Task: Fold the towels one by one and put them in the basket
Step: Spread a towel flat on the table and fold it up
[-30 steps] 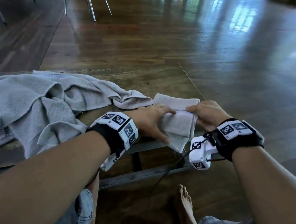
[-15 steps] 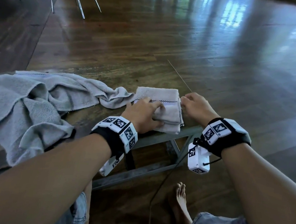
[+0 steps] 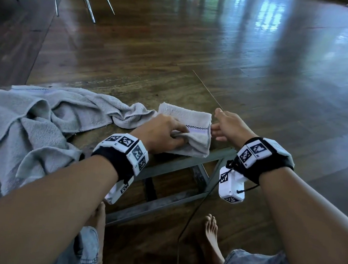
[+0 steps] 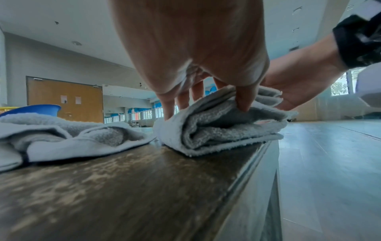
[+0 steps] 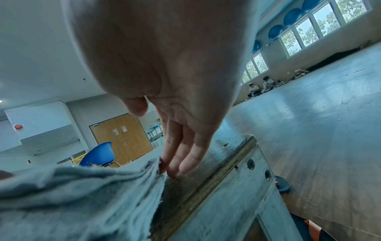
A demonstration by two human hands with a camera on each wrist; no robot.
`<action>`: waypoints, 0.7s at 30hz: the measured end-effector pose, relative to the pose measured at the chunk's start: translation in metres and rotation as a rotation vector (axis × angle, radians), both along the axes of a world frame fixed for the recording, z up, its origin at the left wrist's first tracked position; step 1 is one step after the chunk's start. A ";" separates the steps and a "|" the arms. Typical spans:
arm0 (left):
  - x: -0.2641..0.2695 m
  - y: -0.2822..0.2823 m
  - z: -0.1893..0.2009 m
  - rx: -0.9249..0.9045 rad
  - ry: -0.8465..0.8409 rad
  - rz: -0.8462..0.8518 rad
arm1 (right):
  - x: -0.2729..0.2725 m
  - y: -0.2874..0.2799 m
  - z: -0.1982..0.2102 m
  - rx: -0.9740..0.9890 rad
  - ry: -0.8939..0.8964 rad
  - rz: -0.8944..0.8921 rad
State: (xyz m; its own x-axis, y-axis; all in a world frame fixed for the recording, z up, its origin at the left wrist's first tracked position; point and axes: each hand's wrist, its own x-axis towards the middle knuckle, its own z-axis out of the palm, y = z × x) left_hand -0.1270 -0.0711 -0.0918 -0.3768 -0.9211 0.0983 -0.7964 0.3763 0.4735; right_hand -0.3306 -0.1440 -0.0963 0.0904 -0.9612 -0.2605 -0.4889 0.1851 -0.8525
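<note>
Fingers [image 4: 243, 99] of the left hand [image 3: 159, 133] curl down over the folded towel [image 3: 189, 120], the thumb tucked into the near fold and the other tips pressing its top, so that hand grips the bundle against the tabletop [image 4: 128, 187]. Just beyond them, on the towel's far side edge, the right hand [image 3: 227, 125] lies with straight, relaxed fingers [image 5: 181, 156] whose tips touch the layered edge and the wood; it holds nothing.

Under the left fingers the towel sits close to the tabletop's near edge and its corner. To the other side of that hand lies a heap of unfolded towels [image 3: 25, 125], one corner touching the folded one. No basket shows in any view.

Terry cloth like this should be light, soft and limp, with no stiffness of its own: the folds will likely spring open if released, and the layers may slide over each other. A sound hold would be a pinch through all layers along the closed fold, or a flat hand beneath and one on top for the carry.

No brand or readable writing appears; a woven checkered stripe [image 3: 193, 128] crosses the towel, and the wristbands [image 3: 126, 145] carry black-and-white square markers.
</note>
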 end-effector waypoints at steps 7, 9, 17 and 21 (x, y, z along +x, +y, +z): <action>-0.009 0.001 -0.005 0.059 -0.103 0.008 | -0.005 -0.002 -0.012 -0.126 0.161 0.104; -0.010 0.000 -0.005 0.067 -0.110 0.002 | -0.007 -0.002 -0.014 -0.139 0.176 0.131; -0.022 0.000 -0.004 0.004 0.105 0.049 | -0.016 -0.001 -0.012 -0.128 0.167 0.133; -0.030 0.003 -0.011 -0.004 0.038 -0.013 | -0.012 -0.001 -0.014 -0.142 0.142 0.101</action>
